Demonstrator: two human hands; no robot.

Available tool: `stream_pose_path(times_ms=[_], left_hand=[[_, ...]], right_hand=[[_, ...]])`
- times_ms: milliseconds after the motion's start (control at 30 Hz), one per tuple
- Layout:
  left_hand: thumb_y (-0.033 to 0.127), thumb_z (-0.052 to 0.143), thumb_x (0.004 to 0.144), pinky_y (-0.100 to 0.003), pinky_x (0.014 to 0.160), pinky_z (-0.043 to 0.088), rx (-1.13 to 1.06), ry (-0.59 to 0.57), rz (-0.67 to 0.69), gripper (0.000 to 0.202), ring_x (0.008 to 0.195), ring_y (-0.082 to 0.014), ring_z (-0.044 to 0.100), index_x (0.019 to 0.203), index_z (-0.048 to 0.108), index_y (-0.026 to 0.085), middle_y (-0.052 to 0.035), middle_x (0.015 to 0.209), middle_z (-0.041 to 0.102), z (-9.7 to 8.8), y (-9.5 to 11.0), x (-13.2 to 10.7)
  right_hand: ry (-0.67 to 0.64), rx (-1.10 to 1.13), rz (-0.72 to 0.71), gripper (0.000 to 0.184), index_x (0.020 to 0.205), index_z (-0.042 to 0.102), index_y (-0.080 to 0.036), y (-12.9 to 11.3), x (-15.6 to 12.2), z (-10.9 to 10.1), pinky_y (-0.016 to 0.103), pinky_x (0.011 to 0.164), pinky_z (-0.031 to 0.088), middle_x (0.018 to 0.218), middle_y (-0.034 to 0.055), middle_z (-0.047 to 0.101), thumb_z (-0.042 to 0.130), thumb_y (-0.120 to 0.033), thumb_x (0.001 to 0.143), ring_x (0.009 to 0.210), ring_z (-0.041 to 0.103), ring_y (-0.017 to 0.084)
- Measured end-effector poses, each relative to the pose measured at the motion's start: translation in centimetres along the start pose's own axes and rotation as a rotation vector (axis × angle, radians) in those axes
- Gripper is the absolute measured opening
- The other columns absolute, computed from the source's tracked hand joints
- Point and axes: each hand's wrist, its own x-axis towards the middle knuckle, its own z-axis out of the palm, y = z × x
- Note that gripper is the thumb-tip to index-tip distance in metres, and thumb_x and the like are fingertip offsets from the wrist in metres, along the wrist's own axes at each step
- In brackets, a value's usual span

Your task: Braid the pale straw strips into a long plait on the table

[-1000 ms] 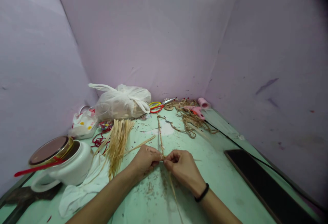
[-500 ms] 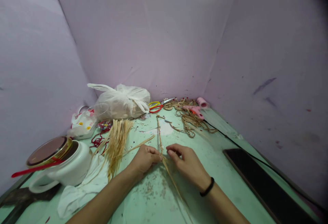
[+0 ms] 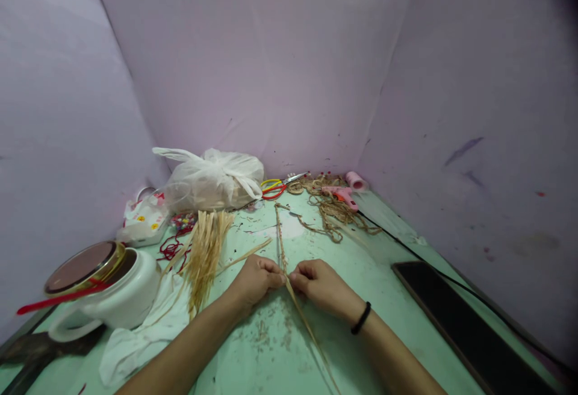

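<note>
My left hand [image 3: 255,279] and my right hand [image 3: 321,287] rest on the green table [image 3: 397,323], fingers curled and pinching a thin braided straw cord [image 3: 280,238]. The braided part runs from my fingertips toward the back wall. Loose straw strands [image 3: 311,332] trail from the pinch toward me. The two hands nearly touch at the cord. A black band circles my right wrist.
A straw bundle [image 3: 205,250] lies left of my hands, beside a white pot with a metal lid [image 3: 102,286] and a white cloth [image 3: 135,341]. A white plastic bag [image 3: 212,179], scissors [image 3: 280,185], jute twine [image 3: 336,214], a pink glue gun [image 3: 342,194] sit at the back. A dark slab [image 3: 456,323] lies right.
My right hand opened and moved away from the cord half a second ago, then came back and closed on it beside my left hand. The loose strands shifted slightly right.
</note>
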Motion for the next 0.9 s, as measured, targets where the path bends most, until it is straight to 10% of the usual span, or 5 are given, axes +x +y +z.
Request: stream_pose_path(times_ms=[267, 533, 767, 900], left_hand=[[0.012, 0.044, 0.046, -0.02, 0.034, 0.008, 0.022, 0.051, -0.097, 0.01, 0.031, -0.0027, 0.018, 0.039, 0.039, 0.016, 0.0069, 0.032, 0.029, 0.6, 0.0, 0.2], [0.014, 0.047, 0.045, -0.02, 0.035, 0.01, -0.017, -0.023, -0.042, 0.006, 0.031, -0.0023, 0.02, 0.039, 0.045, 0.014, 0.0062, 0.033, 0.032, 0.1, -0.1, 0.1], [0.019, 0.049, 0.046, -0.021, 0.037, 0.009, 0.019, -0.086, -0.037, 0.007, 0.031, -0.0026, 0.018, 0.041, 0.046, 0.015, 0.0074, 0.031, 0.029, -0.5, 0.3, -0.1], [0.021, 0.05, 0.046, -0.021, 0.039, 0.01, 0.035, -0.093, -0.015, 0.009, 0.033, -0.0024, 0.019, 0.042, 0.046, 0.014, 0.0066, 0.033, 0.031, -0.7, 0.5, -0.3]], right_hand=[[0.232, -0.396, -0.077, 0.02, 0.067, 0.064, -0.018, -3.0, -3.0, 1.2, 0.025, 0.049, 0.021, 0.066, 0.007, 0.067, 0.046, -0.024, 0.073, 0.058, 0.056, 0.016], [0.203, -0.51, -0.147, 0.02, 0.076, 0.065, -0.017, -3.4, -3.8, 3.3, 0.028, 0.05, 0.022, 0.072, 0.0083, 0.069, 0.046, -0.014, 0.073, 0.06, 0.06, 0.018], [0.407, 0.142, -0.023, 0.026, 0.069, 0.061, -0.016, -2.3, -2.5, 0.3, 0.024, 0.054, 0.035, 0.065, 0.0045, 0.064, 0.046, -0.037, 0.076, 0.059, 0.056, 0.015], [0.023, 0.708, 0.145, 0.016, 0.067, 0.056, -0.013, -2.3, -1.3, 1.2, 0.024, 0.053, 0.042, 0.058, 0.0035, 0.059, 0.049, -0.027, 0.07, 0.052, 0.054, 0.012]])
